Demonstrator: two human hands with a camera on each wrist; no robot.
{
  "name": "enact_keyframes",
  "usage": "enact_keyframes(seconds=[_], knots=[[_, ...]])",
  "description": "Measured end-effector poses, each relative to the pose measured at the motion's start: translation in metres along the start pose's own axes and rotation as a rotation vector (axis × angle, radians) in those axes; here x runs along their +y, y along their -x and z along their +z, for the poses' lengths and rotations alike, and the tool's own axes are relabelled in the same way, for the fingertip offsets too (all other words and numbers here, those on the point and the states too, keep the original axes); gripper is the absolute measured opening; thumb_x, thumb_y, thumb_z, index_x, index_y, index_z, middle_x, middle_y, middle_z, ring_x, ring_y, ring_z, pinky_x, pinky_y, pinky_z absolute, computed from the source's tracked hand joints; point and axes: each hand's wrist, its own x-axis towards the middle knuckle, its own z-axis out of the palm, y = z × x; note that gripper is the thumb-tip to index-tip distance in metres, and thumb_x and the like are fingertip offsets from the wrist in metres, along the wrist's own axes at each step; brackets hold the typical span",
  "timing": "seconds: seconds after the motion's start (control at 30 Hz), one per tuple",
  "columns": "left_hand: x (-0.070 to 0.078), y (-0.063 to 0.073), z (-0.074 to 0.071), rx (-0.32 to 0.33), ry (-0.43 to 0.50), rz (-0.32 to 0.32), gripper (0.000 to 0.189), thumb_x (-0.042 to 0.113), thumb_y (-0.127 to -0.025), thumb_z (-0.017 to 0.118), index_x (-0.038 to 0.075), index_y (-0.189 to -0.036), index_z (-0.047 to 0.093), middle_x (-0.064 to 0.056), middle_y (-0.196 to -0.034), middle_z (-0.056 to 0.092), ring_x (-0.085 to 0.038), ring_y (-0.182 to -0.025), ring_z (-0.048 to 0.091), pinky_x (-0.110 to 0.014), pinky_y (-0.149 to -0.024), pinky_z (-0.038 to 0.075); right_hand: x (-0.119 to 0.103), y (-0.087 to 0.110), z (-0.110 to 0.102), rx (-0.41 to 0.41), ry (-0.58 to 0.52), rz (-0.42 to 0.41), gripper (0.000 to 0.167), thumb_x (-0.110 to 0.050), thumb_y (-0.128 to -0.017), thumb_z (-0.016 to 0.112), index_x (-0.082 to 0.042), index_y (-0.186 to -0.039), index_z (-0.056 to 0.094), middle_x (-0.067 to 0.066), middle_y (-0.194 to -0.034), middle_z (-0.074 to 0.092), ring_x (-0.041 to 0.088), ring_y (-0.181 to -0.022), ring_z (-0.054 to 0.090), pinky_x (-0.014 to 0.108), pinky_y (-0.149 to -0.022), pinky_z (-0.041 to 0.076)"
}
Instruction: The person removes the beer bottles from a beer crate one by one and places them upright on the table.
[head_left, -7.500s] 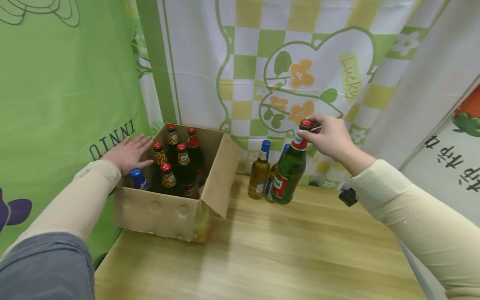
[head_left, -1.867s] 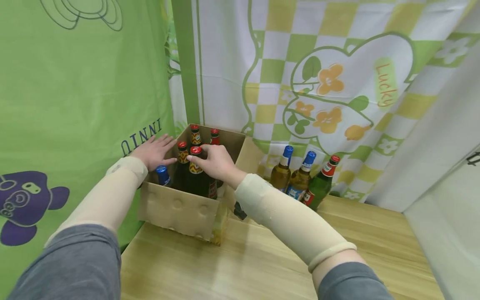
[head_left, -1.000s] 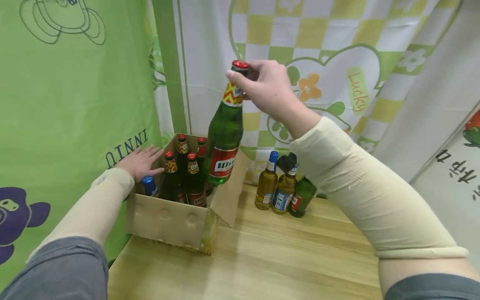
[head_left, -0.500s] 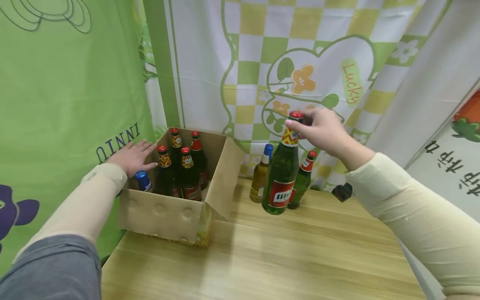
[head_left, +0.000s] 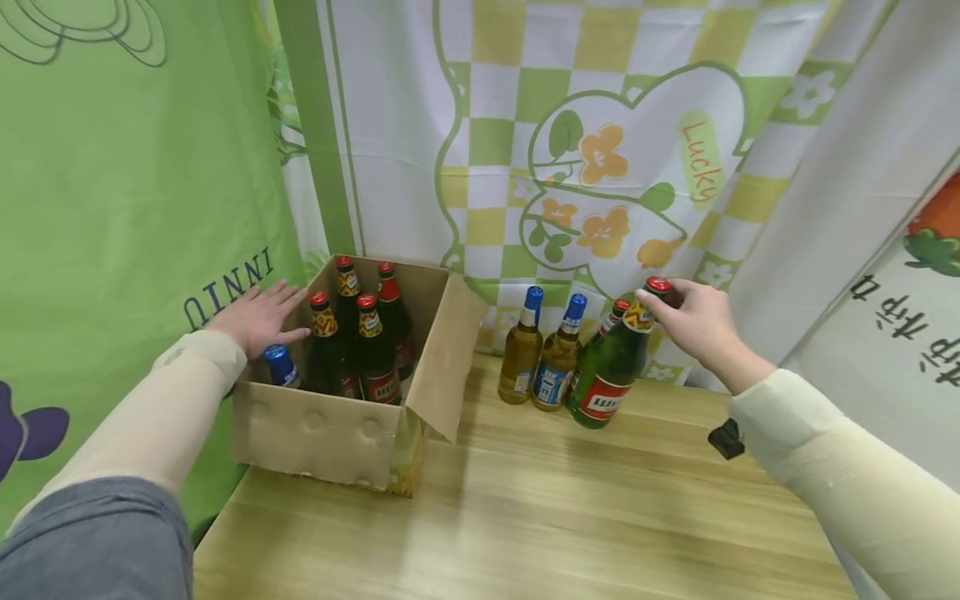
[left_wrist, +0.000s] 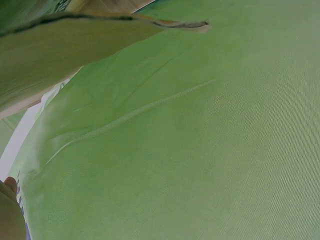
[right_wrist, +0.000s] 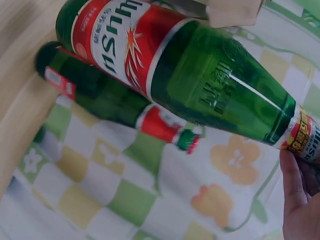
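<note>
Now my right hand [head_left: 701, 325] pinches the green bottle [head_left: 611, 367] by its neck, just under the red cap, so the body hangs below and to the left of that hand. Its long axis looks near upright, roughly parallel with the other green bottle [right_wrist: 95, 90] behind it on the far side; I cannot tell whether the base meets the bench [head_left: 525, 517]. The closest blue-capped bottle [head_left: 557, 367] is just to its left. My left hand [head_left: 258, 319], fingers spread, lies well apart at the cardboard box [head_left: 315, 437], so the right is nearer.
</note>
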Motion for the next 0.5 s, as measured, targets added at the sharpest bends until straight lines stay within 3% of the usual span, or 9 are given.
enact_keyframes(seconds=[0.3,0.5], knots=[[-0.004,0.005,0.002,0.022,-0.010,-0.002,0.084,0.055,-0.106,0.046,-0.010,-0.157,0.028,-0.036,-0.159,0.029,-0.054,-0.149,0.018,-0.067,-0.121,0.010,0.042,0.005,0.007,-0.052,0.012,0.072,0.062,-0.050,-0.105,0.053,0.009,-0.119,0.066,0.021,-0.093,0.071,0.024,-0.067,0.054,0.035,-0.054,0.044],[-0.004,0.001,0.004,0.012,-0.005,0.002,0.086,0.057,-0.106,0.044,-0.009,-0.158,0.027,-0.035,-0.159,0.029,-0.053,-0.150,0.017,-0.067,-0.122,0.009,0.077,0.010,0.021,-0.044,0.011,0.118,0.064,-0.049,-0.105,0.054,0.012,-0.117,0.066,0.025,-0.096,0.072,0.027,-0.074,0.061,0.034,-0.058,0.047]])
